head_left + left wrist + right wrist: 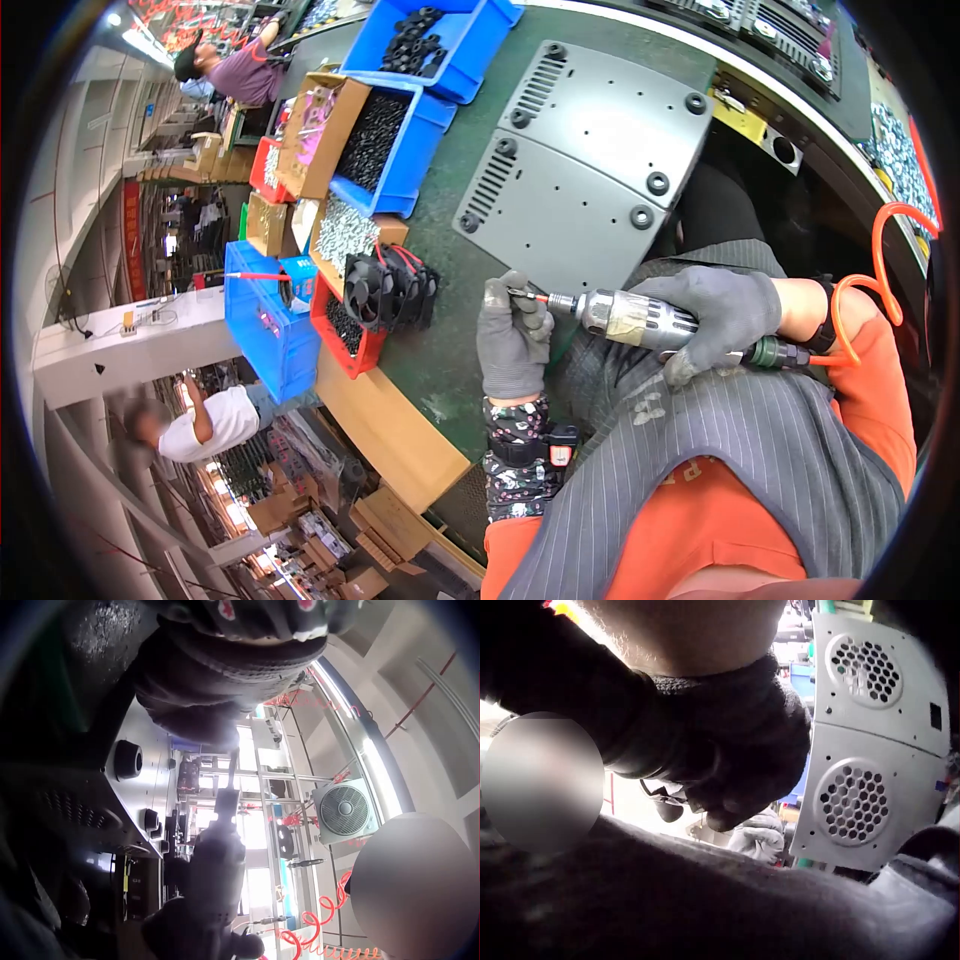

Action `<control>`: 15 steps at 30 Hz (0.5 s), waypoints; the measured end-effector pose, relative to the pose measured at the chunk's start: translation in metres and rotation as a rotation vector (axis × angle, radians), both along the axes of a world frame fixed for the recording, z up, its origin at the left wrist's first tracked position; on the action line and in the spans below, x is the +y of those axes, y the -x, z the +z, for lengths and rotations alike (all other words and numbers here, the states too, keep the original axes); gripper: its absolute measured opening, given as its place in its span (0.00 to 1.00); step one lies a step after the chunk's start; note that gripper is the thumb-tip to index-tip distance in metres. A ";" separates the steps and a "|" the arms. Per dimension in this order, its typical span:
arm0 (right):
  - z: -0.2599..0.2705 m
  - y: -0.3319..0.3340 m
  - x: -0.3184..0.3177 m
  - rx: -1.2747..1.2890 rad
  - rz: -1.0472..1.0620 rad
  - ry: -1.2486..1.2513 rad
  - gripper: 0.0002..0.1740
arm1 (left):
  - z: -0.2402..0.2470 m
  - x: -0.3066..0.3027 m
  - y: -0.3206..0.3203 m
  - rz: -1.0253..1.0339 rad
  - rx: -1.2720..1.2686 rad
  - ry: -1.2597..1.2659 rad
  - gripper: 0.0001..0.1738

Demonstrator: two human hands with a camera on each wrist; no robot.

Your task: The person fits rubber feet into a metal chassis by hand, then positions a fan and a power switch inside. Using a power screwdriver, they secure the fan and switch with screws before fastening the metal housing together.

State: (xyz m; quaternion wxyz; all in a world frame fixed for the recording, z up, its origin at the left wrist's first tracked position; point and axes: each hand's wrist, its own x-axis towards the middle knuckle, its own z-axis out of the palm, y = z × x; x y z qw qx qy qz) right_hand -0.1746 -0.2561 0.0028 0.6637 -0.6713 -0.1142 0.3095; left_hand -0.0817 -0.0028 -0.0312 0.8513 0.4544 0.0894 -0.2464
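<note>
A gloved right hand grips an air screwdriver, its bit pointing left toward the other hand. At the bit's tip, the gloved left hand pinches a small screw-like piece, mostly hidden by the fingers. In the left wrist view the screwdriver reaches up to the left fingertips. Just beyond both hands lie two grey metal housings side by side, with slots, small holes and black round feet. The right wrist view shows honeycomb fan openings in the housings.
An orange coiled hose runs from the screwdriver past the right arm. Black fans, a red bin, blue bins of black parts and a box of screws line the green bench's left side. Other people stand farther off.
</note>
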 end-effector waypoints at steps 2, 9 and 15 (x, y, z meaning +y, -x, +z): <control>-0.001 -0.005 0.006 -0.023 -0.007 -0.007 0.40 | -0.005 0.007 -0.002 -0.037 0.022 0.116 0.18; -0.005 -0.010 0.010 -0.078 0.056 0.033 0.40 | -0.004 0.023 -0.002 -0.120 -0.373 -0.367 0.22; 0.009 -0.009 0.004 -0.041 0.036 -0.016 0.38 | 0.004 0.034 0.030 -0.594 -0.364 -0.259 0.30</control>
